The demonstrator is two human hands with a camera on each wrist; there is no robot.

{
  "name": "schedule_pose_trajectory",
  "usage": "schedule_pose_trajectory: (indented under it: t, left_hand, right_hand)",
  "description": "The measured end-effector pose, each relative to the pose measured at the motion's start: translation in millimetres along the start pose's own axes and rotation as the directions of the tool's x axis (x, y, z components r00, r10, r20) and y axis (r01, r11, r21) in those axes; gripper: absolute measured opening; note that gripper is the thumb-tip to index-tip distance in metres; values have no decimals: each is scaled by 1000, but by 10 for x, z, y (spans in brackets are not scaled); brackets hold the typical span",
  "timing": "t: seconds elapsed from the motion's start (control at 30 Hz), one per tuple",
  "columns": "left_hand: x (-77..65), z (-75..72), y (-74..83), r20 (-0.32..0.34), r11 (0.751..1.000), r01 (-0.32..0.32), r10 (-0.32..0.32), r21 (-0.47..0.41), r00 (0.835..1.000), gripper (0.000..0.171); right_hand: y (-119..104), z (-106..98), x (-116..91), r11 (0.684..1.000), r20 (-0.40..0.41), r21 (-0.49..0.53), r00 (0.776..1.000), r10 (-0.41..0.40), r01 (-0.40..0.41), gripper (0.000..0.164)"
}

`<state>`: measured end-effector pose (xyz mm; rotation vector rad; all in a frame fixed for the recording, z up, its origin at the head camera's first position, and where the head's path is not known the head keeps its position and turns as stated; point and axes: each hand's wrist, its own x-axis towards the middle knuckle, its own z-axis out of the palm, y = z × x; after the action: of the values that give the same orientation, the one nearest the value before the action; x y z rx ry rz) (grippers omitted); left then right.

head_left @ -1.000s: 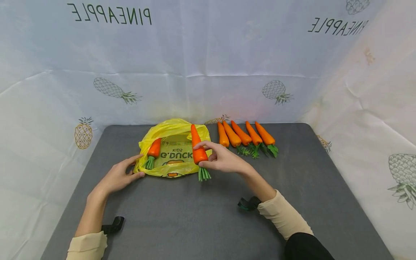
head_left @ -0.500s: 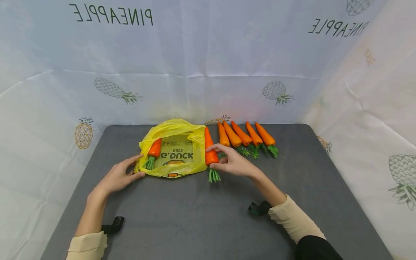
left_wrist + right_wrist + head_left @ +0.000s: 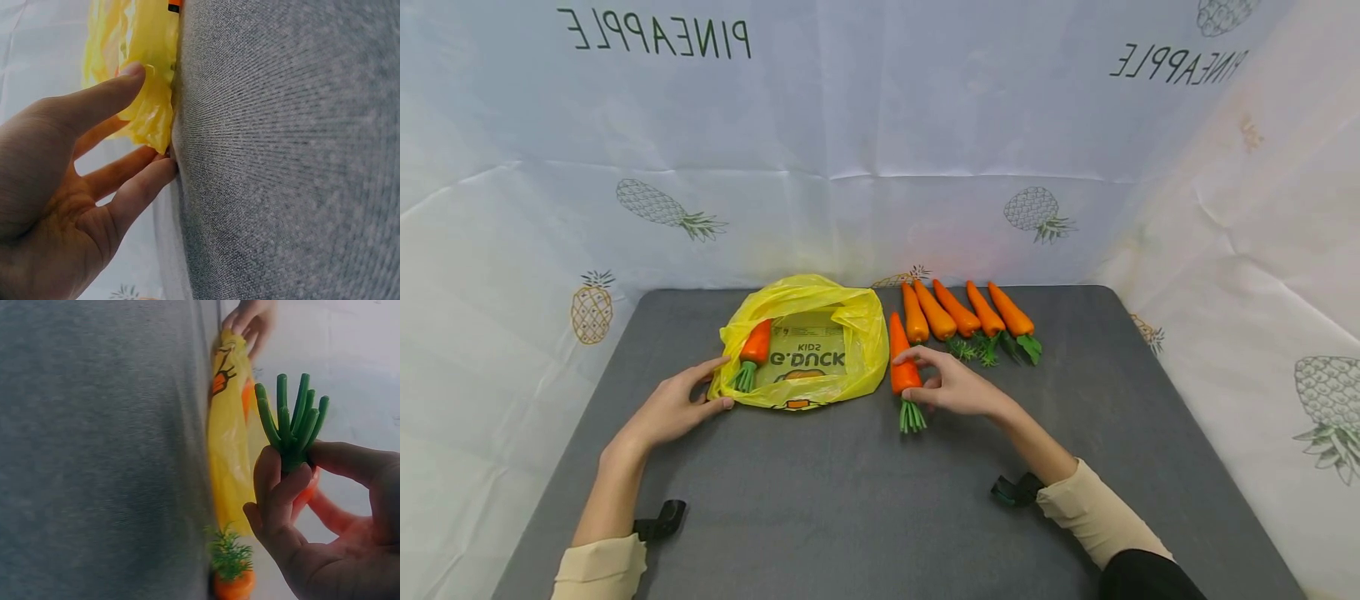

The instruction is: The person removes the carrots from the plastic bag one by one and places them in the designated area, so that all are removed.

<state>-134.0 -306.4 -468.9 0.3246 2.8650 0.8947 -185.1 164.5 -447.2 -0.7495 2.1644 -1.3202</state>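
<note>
A yellow plastic bag (image 3: 868,354) with duck-brand print lies with its mouth wide and one carrot (image 3: 756,343) inside at its left. My left hand (image 3: 681,400) rests at the bag's left edge. In the left wrist view, the thumb and fingers (image 3: 140,181) stand well apart around a corner of the bag. Just right of the bag, my right hand (image 3: 951,383) holds another carrot (image 3: 898,342) between thumb and fingers, its tip pointing away. Its cut green stems (image 3: 290,425) stick out past the fingers in the right wrist view.
Beyond the right hand, several carrots (image 3: 953,308) lie side by side at the back of the grey table (image 3: 835,500), some with leafy green tops (image 3: 988,348). A white pineapple-print cloth (image 3: 865,225) hangs behind and at both sides.
The right hand has carried its carrot from over the bag's right side rightward and nearer, to beside the bag. The left hand has stayed at the bag's left edge.
</note>
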Motion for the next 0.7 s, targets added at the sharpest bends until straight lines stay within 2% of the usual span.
schedule_pose_trajectory:
  t: [0.7]
  left_hand:
    - [-14,-12,30,11,1000,0,0,0,1000,76]
  right_hand:
    - [226,-7,16,998,70,-51,997,42,-39,48]
